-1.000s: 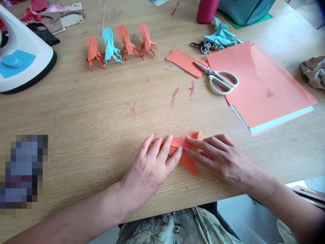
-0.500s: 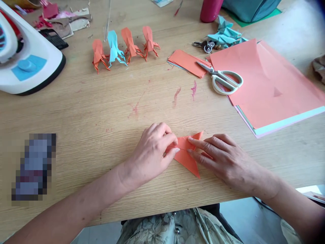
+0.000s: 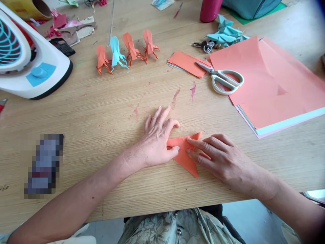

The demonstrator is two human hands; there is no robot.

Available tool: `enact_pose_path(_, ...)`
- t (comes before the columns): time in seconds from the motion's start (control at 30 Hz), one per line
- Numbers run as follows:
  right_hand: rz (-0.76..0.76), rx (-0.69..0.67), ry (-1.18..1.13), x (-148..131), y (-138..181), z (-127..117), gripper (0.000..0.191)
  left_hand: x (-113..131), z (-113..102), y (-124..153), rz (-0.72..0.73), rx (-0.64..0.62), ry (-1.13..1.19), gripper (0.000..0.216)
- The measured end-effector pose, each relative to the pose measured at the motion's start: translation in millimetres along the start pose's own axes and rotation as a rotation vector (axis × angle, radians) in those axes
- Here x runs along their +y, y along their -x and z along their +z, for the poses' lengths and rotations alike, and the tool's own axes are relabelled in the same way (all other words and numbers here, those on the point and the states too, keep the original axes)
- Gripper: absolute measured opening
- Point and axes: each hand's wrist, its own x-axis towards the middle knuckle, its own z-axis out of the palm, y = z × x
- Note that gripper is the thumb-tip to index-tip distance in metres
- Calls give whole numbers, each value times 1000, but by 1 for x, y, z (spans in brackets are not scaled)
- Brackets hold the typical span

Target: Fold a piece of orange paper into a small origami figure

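Observation:
A folded piece of orange paper (image 3: 186, 161) lies flat on the table in front of me, with pointed corners at its right side. My left hand (image 3: 158, 139) is open, fingers spread over the wood; its thumb presses on the left part of the paper. From the right, my right hand (image 3: 220, 157) holds the paper against the table, index finger and thumb on its folded layers. Part of the paper's left end is hidden under my left hand.
Scissors (image 3: 227, 81) rest on large orange sheets (image 3: 276, 84) and a stack of paper strips (image 3: 188, 63). Several folded paper figures (image 3: 132, 47) stand in a row behind. A white fan (image 3: 45, 78) and a blurred-out phone-like object (image 3: 44, 166) are at left.
My left hand has opened from a pinch on the paper, its fingers stretching forward while the thumb stays on it. My right hand keeps its place. The view has shifted slightly left.

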Motion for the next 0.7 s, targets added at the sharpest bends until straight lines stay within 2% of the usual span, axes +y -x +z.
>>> enact_pose_path(0.27,8,7,-14,-1,-1,-1,28,-7,-18,-8,-128,-166,-65,63)
enact_pose_path(0.53,14,-22,-45,0,-1,-3,33,-15,-34,-17,-194,-313,-193,110)
enact_pose_path(0.7,18,-17,-52,0,0,-2,33,-18,-41,-15,-222,-355,-243,112)
